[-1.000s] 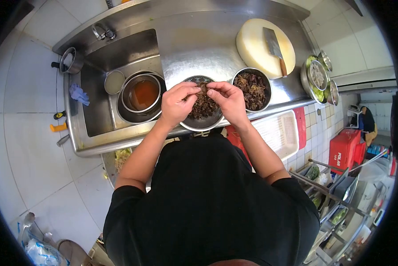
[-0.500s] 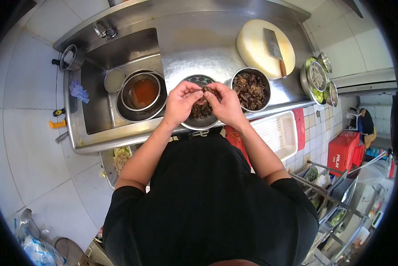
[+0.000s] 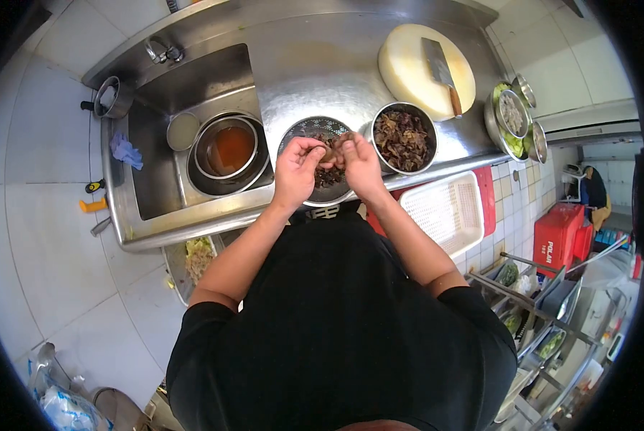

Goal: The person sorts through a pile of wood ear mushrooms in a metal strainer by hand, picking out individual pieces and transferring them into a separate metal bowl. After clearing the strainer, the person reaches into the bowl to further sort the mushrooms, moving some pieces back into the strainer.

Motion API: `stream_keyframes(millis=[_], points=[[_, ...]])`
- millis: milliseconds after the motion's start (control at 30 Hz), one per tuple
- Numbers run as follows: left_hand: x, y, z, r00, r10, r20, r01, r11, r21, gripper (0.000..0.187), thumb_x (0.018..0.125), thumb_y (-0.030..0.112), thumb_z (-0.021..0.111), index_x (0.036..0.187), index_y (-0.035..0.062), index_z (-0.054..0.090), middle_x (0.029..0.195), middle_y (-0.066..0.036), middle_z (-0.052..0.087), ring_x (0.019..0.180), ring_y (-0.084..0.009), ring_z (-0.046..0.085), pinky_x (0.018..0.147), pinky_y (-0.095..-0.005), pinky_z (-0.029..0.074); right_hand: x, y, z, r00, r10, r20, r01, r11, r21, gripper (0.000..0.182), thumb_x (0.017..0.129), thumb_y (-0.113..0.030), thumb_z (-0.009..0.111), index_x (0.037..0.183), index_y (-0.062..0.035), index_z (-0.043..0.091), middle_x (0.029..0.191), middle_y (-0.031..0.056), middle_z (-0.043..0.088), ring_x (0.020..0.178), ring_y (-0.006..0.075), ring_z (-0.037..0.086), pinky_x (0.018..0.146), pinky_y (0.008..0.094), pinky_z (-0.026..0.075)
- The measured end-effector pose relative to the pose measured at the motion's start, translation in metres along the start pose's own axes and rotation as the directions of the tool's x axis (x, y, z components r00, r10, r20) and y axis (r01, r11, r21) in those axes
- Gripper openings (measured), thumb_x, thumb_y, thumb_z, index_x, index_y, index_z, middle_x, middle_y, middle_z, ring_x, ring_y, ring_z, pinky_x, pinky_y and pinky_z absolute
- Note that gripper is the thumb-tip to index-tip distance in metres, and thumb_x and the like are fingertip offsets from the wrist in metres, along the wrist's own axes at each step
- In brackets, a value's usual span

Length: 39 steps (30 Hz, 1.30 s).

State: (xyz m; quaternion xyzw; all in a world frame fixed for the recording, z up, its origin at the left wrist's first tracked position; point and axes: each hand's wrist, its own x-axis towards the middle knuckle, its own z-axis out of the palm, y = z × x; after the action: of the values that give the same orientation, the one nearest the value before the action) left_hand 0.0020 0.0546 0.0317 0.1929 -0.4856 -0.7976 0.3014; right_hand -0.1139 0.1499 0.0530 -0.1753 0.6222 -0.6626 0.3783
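Left hand [image 3: 298,167] and right hand [image 3: 361,164] meet over the colander [image 3: 309,132] at the counter's [image 3: 315,65] front edge, fingers pinching one dark mushroom piece [image 3: 330,152] between them. Filled bowl [image 3: 402,138] stands just right.

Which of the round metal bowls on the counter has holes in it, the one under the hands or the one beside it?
The strainer bowl under both hands; the bowl to its right has solid walls and is full of dark pieces.

Dark brown fungus [image 3: 401,138] in a silver bowl [image 3: 376,118]; orange liquid [image 3: 229,149]; red crate [image 3: 562,233].
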Motion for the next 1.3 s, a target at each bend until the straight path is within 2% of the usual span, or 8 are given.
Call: stream_keyframes(millis=[133, 267, 333, 633, 733, 867, 1000, 1300], points=[[0.006, -0.003, -0.014, 1.0, -0.02, -0.016, 0.02, 1.0, 0.017, 0.013, 0.101, 0.004, 0.06, 0.113, -0.0024, 0.058, 0.103, -0.011, 0.068, 0.09, -0.0202, 0.071, 0.082, -0.0319, 0.062, 0.01, -0.005, -0.023, 0.994, -0.104, -0.03, 0.103, 0.995, -0.017, 0.011, 0.107, -0.01, 0.049, 0.105, -0.0022, 0.056, 0.077, -0.0039, 0.051, 0.066, 0.0059, 0.045, 0.061, 0.0232, 0.041], [0.03, -0.011, -0.035, 0.951, -0.189, -0.246, 0.203, 0.979, 0.031, 0.02, 0.1, 0.001, 0.06, 0.12, -0.0027, 0.059, 0.104, -0.012, 0.069, 0.089, -0.0188, 0.071, 0.08, -0.0285, 0.061, 0.006, 0.011, -0.038, 0.998, -0.041, 0.05, 0.063, 0.772, -0.632, 0.022, 0.099, -0.02, 0.064, 0.108, 0.0002, 0.064, 0.08, 0.0097, 0.067, 0.068, 0.0169, 0.061, 0.066, 0.032, 0.049], [0.047, -0.018, -0.037, 0.925, -0.203, -0.322, 0.22, 0.975, 0.017, 0.023, 0.099, 0.001, 0.061, 0.122, -0.0044, 0.059, 0.107, -0.013, 0.068, 0.091, -0.0196, 0.071, 0.084, -0.0284, 0.059, 0.001, 0.027, -0.033, 0.999, 0.04, 0.028, -0.005, 0.656, -0.755, 0.03, 0.091, -0.024, 0.069, 0.112, -0.0021, 0.067, 0.094, 0.0207, 0.073, 0.091, 0.0366, 0.071, 0.084, 0.0425, 0.054], [0.082, 0.023, 0.003, 0.971, -0.129, 0.203, 0.06, 0.948, 0.312, 0.038, 0.1, 0.019, 0.064, 0.135, 0.0031, 0.058, 0.14, -0.014, 0.06, 0.118, -0.0247, 0.063, 0.1, -0.0345, 0.05, 0.007, 0.053, -0.038, 0.965, 0.168, 0.199, 0.099, 0.47, -0.877, 0.042, 0.085, -0.022, 0.071, 0.123, -0.0034, 0.069, 0.102, 0.0222, 0.073, 0.099, 0.0393, 0.069, 0.091, 0.0465, 0.053], [0.08, 0.019, -0.028, 0.899, -0.423, 0.11, 0.046, 0.342, 0.938, 0.049, 0.089, 0.026, 0.075, 0.13, 0.0038, 0.06, 0.133, -0.016, 0.063, 0.116, -0.0279, 0.062, 0.1, -0.0346, 0.05, 0.006, 0.063, -0.047, 0.976, 0.141, 0.167, 0.107, 0.36, -0.927, 0.062, 0.082, -0.014, 0.072, 0.138, 0.0014, 0.053, 0.11, 0.0247, 0.07, 0.101, 0.0418, 0.067, 0.094, 0.0472, 0.054], [0.026, -0.048, -0.041, 0.945, -0.28, 0.17, -0.259, -0.32, 0.911, 0.069, 0.076, 0.025, 0.081, 0.136, 0.0064, 0.053, 0.136, -0.019, 0.052, 0.123, -0.0381, 0.051, 0.101, -0.0475, 0.05, 0.01, 0.081, -0.033, 0.971, -0.134, 0.197, 0.209, 0.081, -0.975, 0.067, 0.08, -0.01, 0.071, 0.14, 0.0062, 0.044, 0.119, 0.0262, 0.064, 0.105, 0.0459, 0.065, 0.094, 0.0467, 0.054], [0.04, -0.09, -0.048, 0.97, -0.241, 0.036, -0.025, 0.05, 0.998, 0.045, 0.078, 0.005, 0.069, 0.122, 0.0056, 0.061, 0.125, -0.023, 0.06, 0.113, -0.0412, 0.06, 0.095, -0.0468, 0.053, 0.049, 0.108, -0.04, 0.977, 0.111, 0.183, 0.18, 0.035, -0.983, 0.059, 0.079, -0.008, 0.069, 0.132, 0.01, 0.048, 0.116, 0.0258, 0.065, 0.106, 0.0438, 0.066, 0.093, 0.0428, 0.056], [0.08, 0.002, -0.062, 0.89, -0.455, 0.001, 0.359, 0.704, 0.614, 0.03, 0.091, -0.002, 0.065, 0.12, 0.0045, 0.067, 0.097, -0.004, 0.067, 0.086, -0.0135, 0.066, 0.077, -0.0303, 0.055, 0.073, 0.045, -0.057, 0.983, 0.16, 0.09, -0.066, 0.767, -0.638, 0.053, 0.084, -0.027, 0.081, 0.122, 0.0061, 0.067, 0.093, 0.0136, 0.074, 0.082, 0.0234, 0.07, 0.079, 0.0346, 0.055]])
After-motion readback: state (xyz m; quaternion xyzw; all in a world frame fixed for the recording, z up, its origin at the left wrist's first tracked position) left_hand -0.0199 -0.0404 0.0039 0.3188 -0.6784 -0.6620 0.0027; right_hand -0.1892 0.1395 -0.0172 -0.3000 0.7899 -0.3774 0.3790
